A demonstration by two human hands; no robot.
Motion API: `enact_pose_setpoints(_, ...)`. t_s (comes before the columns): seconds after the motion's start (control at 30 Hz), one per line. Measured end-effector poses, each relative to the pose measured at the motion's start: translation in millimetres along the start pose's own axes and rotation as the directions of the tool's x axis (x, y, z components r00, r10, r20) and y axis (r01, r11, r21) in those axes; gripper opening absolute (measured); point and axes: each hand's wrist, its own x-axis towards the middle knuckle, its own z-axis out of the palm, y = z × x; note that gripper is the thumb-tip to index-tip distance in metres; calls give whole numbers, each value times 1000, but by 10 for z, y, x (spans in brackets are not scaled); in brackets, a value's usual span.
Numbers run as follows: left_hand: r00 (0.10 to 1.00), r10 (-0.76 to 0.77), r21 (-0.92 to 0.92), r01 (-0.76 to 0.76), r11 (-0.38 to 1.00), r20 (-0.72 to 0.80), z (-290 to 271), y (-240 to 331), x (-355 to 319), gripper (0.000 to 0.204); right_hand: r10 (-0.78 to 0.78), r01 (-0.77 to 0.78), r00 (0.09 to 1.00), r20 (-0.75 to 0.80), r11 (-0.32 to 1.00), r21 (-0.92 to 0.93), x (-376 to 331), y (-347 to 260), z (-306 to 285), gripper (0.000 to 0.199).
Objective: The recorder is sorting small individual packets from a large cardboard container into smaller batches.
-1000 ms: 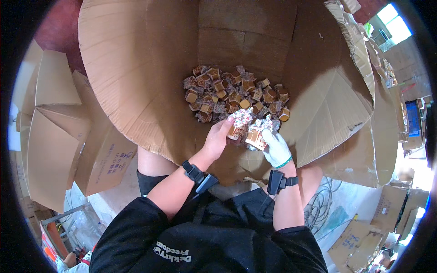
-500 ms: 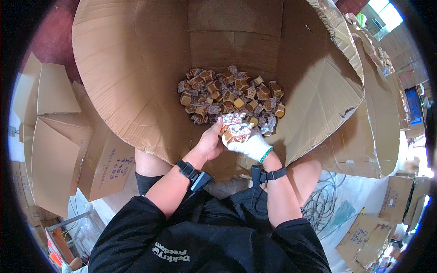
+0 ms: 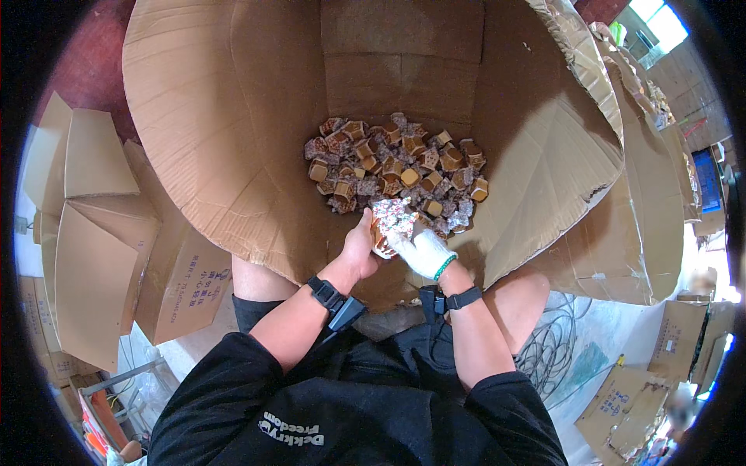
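Observation:
Between my hands, at the front of the big cardboard box (image 3: pixel 256 155), is a gingerbread-house ornament (image 3: pixel 393 216) with a white roof speckled in red and other colours. My bare left hand (image 3: pixel 360 245) is closed around its left side, thumb along the edge. On the right side, my right hand (image 3: pixel 424 252), in a white knit glove with a green cuff, grips it with the fingers. The underside of the ornament is hidden. Just beyond lies a pile of similar small ornaments (image 3: pixel 409 178), brown, tan and frosted, on the box bottom.
Tall cardboard walls surround the pile, and the right rim (image 3: pixel 579 78) is torn and crumpled. Open cartons (image 3: pixel 101 210) stand at the left. Coiled cable (image 3: pixel 548 353) lies on the floor at the right, near flattened cardboard (image 3: pixel 622 412).
The ornament has turned, and its roof now faces up in one broad patch. My right hand has come slightly lower, its fingers shifted on the ornament. My left hand has barely moved.

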Motion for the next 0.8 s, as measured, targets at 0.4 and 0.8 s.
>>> enact_pose_setpoints(0.4,964,265,222,-265,938,33,-55,-41,188,45,-23,75,958,-284,982,174,115,-59,-64,47)
enact_pose_setpoints(0.8,782,578,856,-447,261,232,0,-147,106,44,375,-428,740,-559,903,40,375,626,85,68)
